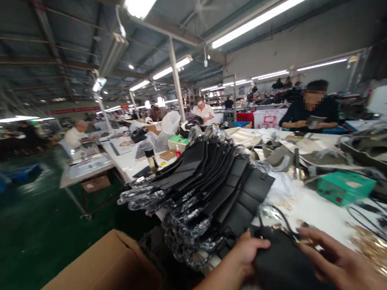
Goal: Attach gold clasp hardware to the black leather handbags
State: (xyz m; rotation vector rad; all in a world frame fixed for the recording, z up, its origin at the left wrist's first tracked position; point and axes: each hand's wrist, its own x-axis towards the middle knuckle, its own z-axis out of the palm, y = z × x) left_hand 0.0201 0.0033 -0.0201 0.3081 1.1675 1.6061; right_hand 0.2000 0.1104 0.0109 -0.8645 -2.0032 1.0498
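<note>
A black bag [290, 273] with a thin looped handle [284, 217] lies at the lower right, partly under my hands. My left hand [248, 253] grips its left upper edge, thumb on top and fingers hidden beneath. At the handle's right end, my right hand [336, 263] pinches with its fingertips, where a small gold-coloured fitting shows; the hand is slightly blurred. Just beyond my left hand, a large fanned stack of black bags [207, 178] leans across the table, their handles wrapped in clear plastic [185, 226].
An open cardboard box [110, 264] stands below the table's near edge. Gold-coloured metal parts [374, 253] lie at right, near a green box [345, 188] and black cables [374, 221]. Grey-green pieces [381, 145] are heaped behind. A co-worker [311, 108] sits across the table.
</note>
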